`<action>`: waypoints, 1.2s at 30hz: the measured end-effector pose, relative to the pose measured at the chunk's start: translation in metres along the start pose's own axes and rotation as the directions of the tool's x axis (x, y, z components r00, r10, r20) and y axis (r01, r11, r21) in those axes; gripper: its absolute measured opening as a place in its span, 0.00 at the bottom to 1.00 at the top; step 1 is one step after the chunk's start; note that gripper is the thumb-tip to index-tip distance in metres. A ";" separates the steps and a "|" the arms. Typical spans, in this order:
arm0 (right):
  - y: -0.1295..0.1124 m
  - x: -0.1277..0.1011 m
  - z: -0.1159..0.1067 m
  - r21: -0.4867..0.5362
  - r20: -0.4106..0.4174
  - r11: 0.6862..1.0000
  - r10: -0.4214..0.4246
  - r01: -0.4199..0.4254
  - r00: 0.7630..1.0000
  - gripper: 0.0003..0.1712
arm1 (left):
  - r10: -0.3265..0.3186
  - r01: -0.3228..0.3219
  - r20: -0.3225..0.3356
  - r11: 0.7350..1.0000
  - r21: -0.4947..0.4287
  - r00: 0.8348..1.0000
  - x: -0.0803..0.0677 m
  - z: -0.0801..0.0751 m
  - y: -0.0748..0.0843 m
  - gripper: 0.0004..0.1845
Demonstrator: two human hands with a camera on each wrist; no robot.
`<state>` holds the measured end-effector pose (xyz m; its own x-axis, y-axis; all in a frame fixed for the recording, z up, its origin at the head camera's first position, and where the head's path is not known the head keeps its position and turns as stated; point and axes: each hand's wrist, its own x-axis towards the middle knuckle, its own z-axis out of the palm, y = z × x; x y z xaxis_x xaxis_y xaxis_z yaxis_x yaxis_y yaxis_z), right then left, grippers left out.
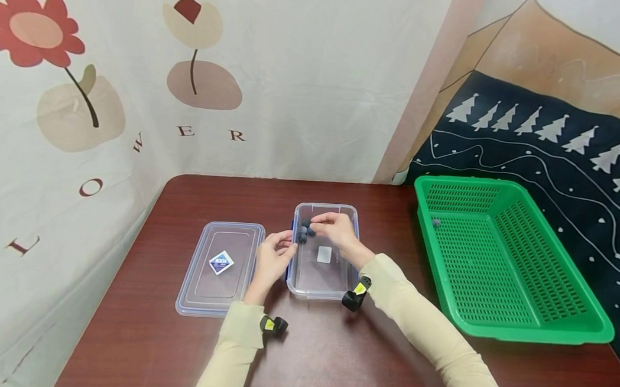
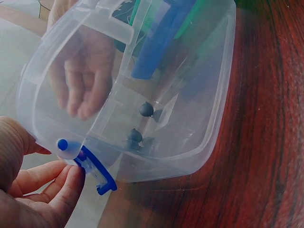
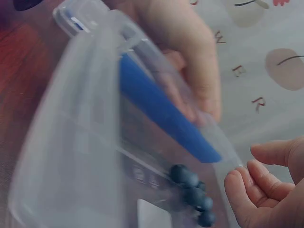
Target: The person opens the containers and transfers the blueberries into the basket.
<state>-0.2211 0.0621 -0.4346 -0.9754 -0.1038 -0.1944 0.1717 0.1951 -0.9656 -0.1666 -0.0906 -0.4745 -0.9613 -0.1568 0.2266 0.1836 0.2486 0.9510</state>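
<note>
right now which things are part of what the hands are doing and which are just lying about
In hand: clear container, blueberries, left hand at its side, right hand over the berries.
Lying about: lid, green basket with one berry.

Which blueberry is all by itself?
The lone blueberry in the green basket; the others huddle together in the clear box between the hands.

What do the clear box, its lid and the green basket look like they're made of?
Clear box: see-through glossy plastic, probably rigid; the left hand shows through its wall. Lid: the same clear plastic, with a sticker. Green basket: opaque moulded plastic with a perforated mesh pattern.
</note>
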 end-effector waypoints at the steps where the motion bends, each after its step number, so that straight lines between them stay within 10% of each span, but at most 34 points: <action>1: 0.002 0.000 0.002 -0.011 -0.007 1.000 0.008 -0.008 1.000 0.13 | -0.002 0.002 0.000 1.000 0.000 1.000 0.000 0.000 0.000 0.15; 36: 0.009 0.030 0.010 -0.285 0.138 0.954 0.135 -0.091 0.981 0.08 | 0.002 -0.002 -0.001 1.000 0.010 1.000 -0.002 0.000 0.001 0.15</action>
<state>-0.2479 0.0513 -0.4505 -0.9149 -0.2099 -0.3447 0.2132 0.4739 -0.8544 -0.1648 -0.0899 -0.4738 -0.9607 -0.1573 0.2288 0.1836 0.2587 0.9484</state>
